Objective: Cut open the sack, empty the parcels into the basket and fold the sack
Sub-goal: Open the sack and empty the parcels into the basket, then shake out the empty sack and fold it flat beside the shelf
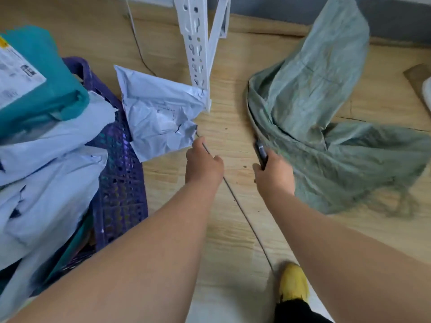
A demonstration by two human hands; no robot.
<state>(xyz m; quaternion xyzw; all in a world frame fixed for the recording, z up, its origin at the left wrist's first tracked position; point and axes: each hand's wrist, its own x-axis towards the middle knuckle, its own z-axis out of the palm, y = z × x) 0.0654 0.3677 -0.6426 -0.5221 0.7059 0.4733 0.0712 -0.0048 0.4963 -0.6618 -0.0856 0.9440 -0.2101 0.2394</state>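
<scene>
The grey-green woven sack (321,117) lies limp on the wooden floor at the right, one part raised toward the wall. My right hand (275,173) touches its near edge and is closed around a small dark knife (261,152). My left hand (204,164) is loosely curled just below the corner of a grey plastic parcel (158,113) that lies on the floor against the purple basket (121,183). The basket is heaped with pale blue and teal parcels (46,145). I cannot tell whether my left fingers pinch the parcel.
A white perforated metal shelf upright (198,47) stands on the floor just behind the grey parcel. A thin dark cable (245,215) runs across the floor between my hands. My foot in a yellow shoe (293,285) is at the bottom. A grey wall lies beyond the sack.
</scene>
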